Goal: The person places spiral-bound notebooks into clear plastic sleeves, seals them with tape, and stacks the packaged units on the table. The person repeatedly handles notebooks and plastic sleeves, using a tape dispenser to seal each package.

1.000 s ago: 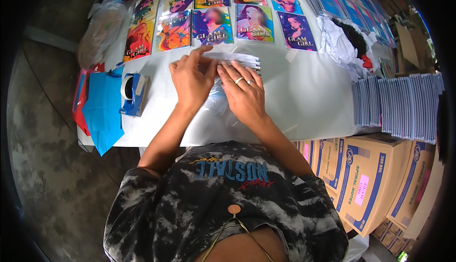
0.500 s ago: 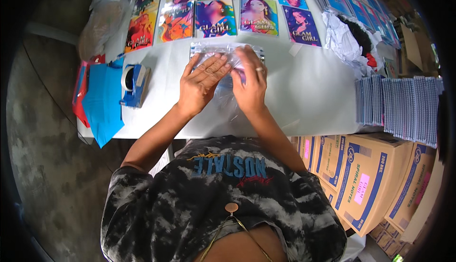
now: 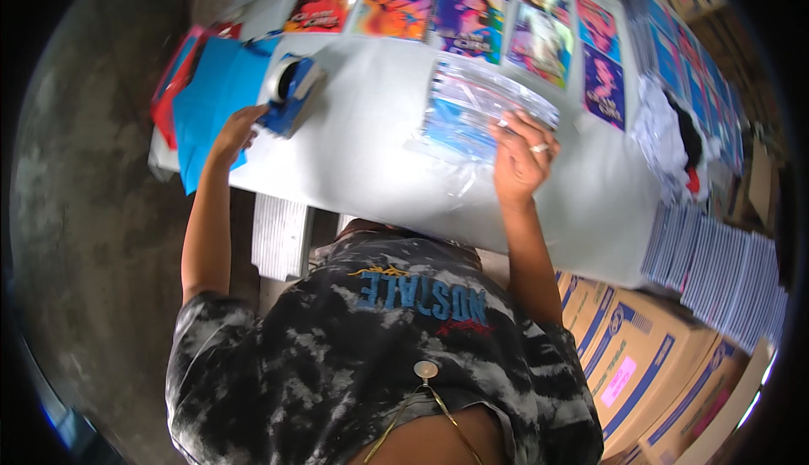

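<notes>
Here, left hand [image 3: 236,134]: out at the near left side of the dispenser [image 3: 295,111], fingertips meeting its edge; the fingers are bent and close together, but I cannot tell whether they pinch any tape.
Right hand [image 3: 524,153]: on the right part of the packet [image 3: 463,119], fingers curled and set narrow over its film, a ring on one; whether they grip or only press, I cannot tell.
Packet: flat on the table [image 3: 371,170], in clear shiny plastic, blue and white showing through, just below the notebooks and well apart from the dispenser.
Dispenser: blue, with a pale roll, standing beside the blue sheet [image 3: 211,98].
Blue sheet: partly over a red bag [image 3: 173,98], its corner hanging past the table's edge.
Notebooks [image 3: 468,22]: bright covers, laid in rows across the far side, a little blurred.
Far right: crumpled paper [image 3: 656,132], with stacks [image 3: 716,267] of spiral-bound books nearer the person.
Lower right: brown boxes [image 3: 640,364] with blue bands, below the table's edge.
</notes>
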